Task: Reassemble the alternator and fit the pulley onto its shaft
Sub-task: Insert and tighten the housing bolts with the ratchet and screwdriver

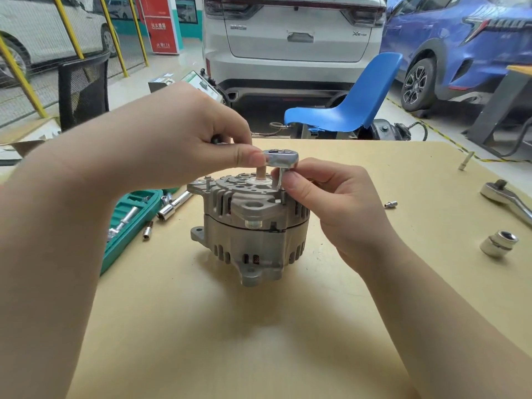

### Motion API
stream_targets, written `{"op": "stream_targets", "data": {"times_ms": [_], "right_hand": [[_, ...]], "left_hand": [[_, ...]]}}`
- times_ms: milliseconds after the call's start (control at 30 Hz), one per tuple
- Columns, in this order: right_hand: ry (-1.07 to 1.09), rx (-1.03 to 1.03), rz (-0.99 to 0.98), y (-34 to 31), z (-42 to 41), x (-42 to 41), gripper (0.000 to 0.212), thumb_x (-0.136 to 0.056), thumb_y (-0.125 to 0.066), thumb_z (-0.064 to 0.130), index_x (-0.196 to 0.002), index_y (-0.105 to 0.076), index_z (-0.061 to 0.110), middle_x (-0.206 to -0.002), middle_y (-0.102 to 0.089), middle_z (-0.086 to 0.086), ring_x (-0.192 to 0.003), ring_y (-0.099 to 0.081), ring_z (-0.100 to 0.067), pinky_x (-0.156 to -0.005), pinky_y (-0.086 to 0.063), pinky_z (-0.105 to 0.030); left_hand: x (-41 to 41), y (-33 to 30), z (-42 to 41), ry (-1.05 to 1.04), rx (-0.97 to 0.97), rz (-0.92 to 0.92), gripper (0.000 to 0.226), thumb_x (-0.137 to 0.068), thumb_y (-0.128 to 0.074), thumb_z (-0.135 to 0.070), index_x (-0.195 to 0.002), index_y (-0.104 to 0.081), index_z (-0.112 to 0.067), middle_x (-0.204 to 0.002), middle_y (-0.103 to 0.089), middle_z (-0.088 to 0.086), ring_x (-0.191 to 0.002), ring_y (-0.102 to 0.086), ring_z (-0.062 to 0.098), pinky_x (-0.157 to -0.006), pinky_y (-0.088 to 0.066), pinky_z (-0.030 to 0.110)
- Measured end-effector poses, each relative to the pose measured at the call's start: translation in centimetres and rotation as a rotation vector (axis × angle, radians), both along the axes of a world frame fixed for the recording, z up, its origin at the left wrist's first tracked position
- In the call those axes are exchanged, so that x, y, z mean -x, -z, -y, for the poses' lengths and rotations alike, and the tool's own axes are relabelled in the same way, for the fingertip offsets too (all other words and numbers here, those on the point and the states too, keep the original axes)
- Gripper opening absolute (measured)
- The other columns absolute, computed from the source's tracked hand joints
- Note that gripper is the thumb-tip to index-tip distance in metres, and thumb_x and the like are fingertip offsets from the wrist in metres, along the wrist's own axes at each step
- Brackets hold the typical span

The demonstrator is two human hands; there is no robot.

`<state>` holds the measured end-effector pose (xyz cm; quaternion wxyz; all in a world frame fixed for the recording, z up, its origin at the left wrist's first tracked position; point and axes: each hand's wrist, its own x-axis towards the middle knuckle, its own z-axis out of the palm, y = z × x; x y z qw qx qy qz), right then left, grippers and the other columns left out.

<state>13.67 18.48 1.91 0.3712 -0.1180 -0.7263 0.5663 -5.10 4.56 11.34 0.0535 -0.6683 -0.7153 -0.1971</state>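
The alternator stands on end at the centre of the table, its shaft vertical. The left hand grips the small ratchet, whose head lies level above the housing, while the right hand pinches the socket extension, which drops vertically onto a through-bolt at the housing's right rim. In my judgement, tightening depends on that extension staying plumb; the large ratchet and large socket lie well apart, to the right.

- white suv: a badge on the right of its tailgate begins with "x"; the small letters after it are too small to read. the raised lettering on the left of the tailgate is blurred.
- red sign panel: white characters in two places, too blurred to read.
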Motion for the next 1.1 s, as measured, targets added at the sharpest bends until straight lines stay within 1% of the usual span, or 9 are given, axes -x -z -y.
{"op": "stream_targets", "data": {"times_ms": [200,300,367,467,567,667,833,1000,1100], "right_hand": [[-0.004,0.009,-0.002,-0.1,0.1,0.4,0.009,-0.088,-0.075,0.024,-0.085,-0.081,0.017,-0.097,-0.065,-0.022,-0.087,-0.057,-0.039,-0.076,-0.047,-0.048],[0.008,0.061,0.024,-0.1,0.5,0.5,0.019,-0.083,-0.081,0.026,-0.081,-0.074,0.009,-0.082,-0.063,-0.019,-0.075,-0.054,-0.025,-0.072,-0.045,-0.041],[0.027,0.054,0.029,-0.1,0.6,0.5,0.022,-0.082,-0.081,0.029,-0.084,-0.075,0.008,-0.084,-0.068,-0.016,-0.076,-0.057,-0.024,-0.072,-0.047,-0.04],[-0.017,0.071,0.037,-0.1,0.2,0.1,0.024,-0.091,-0.071,0.03,-0.1,-0.082,0.011,-0.107,-0.069,-0.015,-0.098,-0.066,-0.032,-0.086,-0.054,-0.046],[-0.054,0.081,0.044,0.0,0.0,-0.3,0.027,-0.095,-0.065,0.025,-0.11,-0.082,0.01,-0.114,-0.069,-0.008,-0.115,-0.062,-0.037,-0.095,-0.053,-0.054],[-0.036,0.104,0.025,-0.1,0.3,0.0,0.02,-0.09,-0.071,0.024,-0.099,-0.083,0.012,-0.109,-0.07,-0.007,-0.106,-0.065,-0.034,-0.089,-0.054,-0.047],[0.039,0.104,0.028,-0.1,1.1,0.4,0.017,-0.081,-0.079,0.031,-0.086,-0.077,0.014,-0.091,-0.072,-0.01,-0.081,-0.062,-0.021,-0.076,-0.051,-0.038],[-0.058,0.075,0.053,-0.1,0.5,-0.2,0.023,-0.101,-0.063,0.017,-0.113,-0.08,0.006,-0.121,-0.069,-0.008,-0.114,-0.064,-0.032,-0.089,-0.055,-0.036],[-0.049,0.104,0.043,-0.3,0.5,-0.1,0.017,-0.093,-0.071,0.019,-0.102,-0.082,0.01,-0.113,-0.07,-0.004,-0.104,-0.067,-0.031,-0.087,-0.055,-0.037]], "left_hand": [[0.4,0.3,-0.3,0.01,0.037,0.041,0.04,-0.085,-0.052,-0.075,-0.085,-0.075,-0.043,-0.064,-0.063,-0.014,-0.055,-0.055,0.006,-0.049,-0.032,0.021],[0.2,0.5,-0.5,0.039,0.021,0.031,0.035,-0.088,-0.053,-0.071,-0.101,-0.076,-0.048,-0.078,-0.066,-0.025,-0.064,-0.061,0.001,-0.055,-0.037,0.02],[-0.4,0.6,-0.5,0.087,-0.001,0.044,0.029,-0.094,-0.058,-0.058,-0.118,-0.075,-0.053,-0.08,-0.063,-0.039,-0.067,-0.061,-0.008,-0.056,-0.037,0.006],[-0.7,0.8,-0.6,0.154,-0.053,0.03,0.028,-0.101,-0.068,-0.03,-0.125,-0.078,-0.039,-0.067,-0.052,-0.053,-0.066,-0.05,-0.03,-0.062,-0.032,-0.007],[-0.8,0.8,-0.9,0.162,-0.041,0.09,0.038,-0.094,-0.058,-0.051,-0.116,-0.084,-0.034,-0.065,-0.058,-0.045,-0.065,-0.053,-0.027,-0.062,-0.034,-0.005],[-0.9,0.8,-1.1,0.189,-0.032,0.104,0.054,-0.088,-0.049,-0.062,-0.119,-0.083,-0.032,-0.067,-0.056,-0.048,-0.066,-0.052,-0.029,-0.062,-0.034,-0.006],[-0.6,0.7,-1.2,0.163,-0.018,0.048,0.042,-0.093,-0.055,-0.06,-0.117,-0.082,-0.038,-0.069,-0.06,-0.044,-0.067,-0.054,-0.026,-0.063,-0.035,-0.004],[-0.4,0.7,-1.3,0.136,-0.02,0.019,0.036,-0.095,-0.057,-0.056,-0.117,-0.081,-0.04,-0.07,-0.061,-0.039,-0.068,-0.055,-0.024,-0.062,-0.035,-0.003],[-0.4,0.7,-1.2,0.126,-0.032,0.005,0.041,-0.093,-0.056,-0.058,-0.12,-0.08,-0.039,-0.07,-0.061,-0.035,-0.069,-0.054,-0.024,-0.062,-0.034,-0.003]]}}
